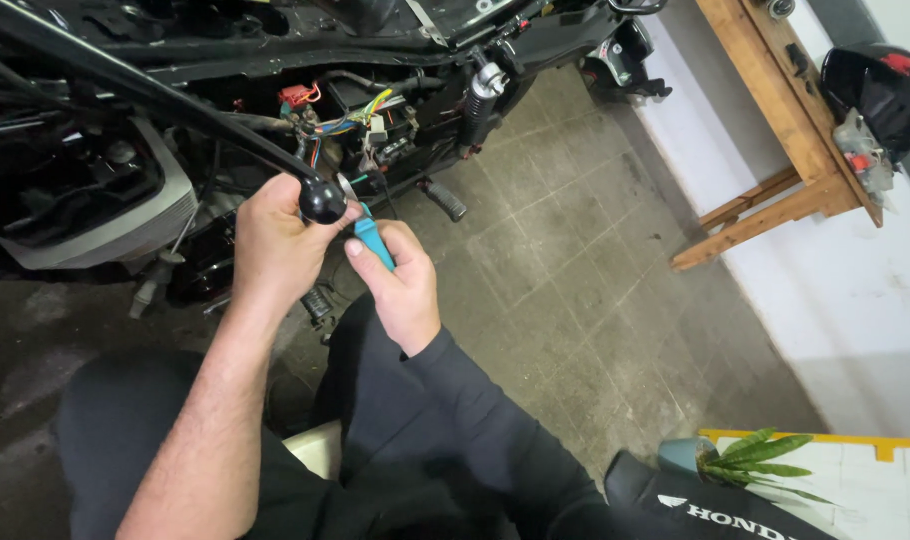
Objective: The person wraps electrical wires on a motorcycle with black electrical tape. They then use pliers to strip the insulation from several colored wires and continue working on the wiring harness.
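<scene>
My left hand (273,240) grips the end of a black bar that ends in a round black knob (323,201). Close beside it, my right hand (400,285) holds a tool with a teal handle (374,243), its tip pointing up toward the knob. Both hands work in front of a stripped motorcycle (175,110) with exposed coloured wiring (350,118) and a red connector (297,97). A black footpeg (443,199) sticks out to the right of the hands.
A grey tiled floor (575,270) stretches to the right. A wooden bench (785,130) stands by the white wall with a black helmet-like part (880,90) on it. A black seat (715,505) and a green plant (760,462) lie at bottom right. My dark-trousered knees fill the foreground.
</scene>
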